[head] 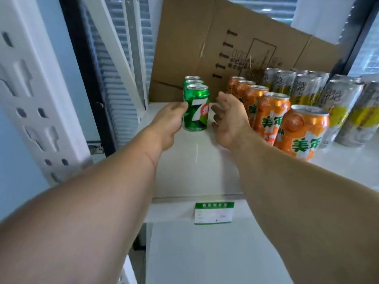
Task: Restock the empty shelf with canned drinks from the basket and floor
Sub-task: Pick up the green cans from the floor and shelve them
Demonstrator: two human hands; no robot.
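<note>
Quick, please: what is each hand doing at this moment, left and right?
Left hand: fingers hold the front green can on the shelf.
Right hand: open, beside the can, holding nothing.

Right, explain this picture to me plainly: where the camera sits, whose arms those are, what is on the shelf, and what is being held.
There is no machine here. A person wears one wide-angle camera on the head, looking forward and down, so the two bare arms reaching in are that person's own.

The left hand has its grip on the front green can, which stands upright on the white shelf. More green cans line up behind it. The right hand is open beside the can; I cannot tell whether it touches it.

To the right stand a row of orange cans, then tall silver and yellow cans. Cardboard stands behind them. A price label hangs on the shelf's front edge.
</note>
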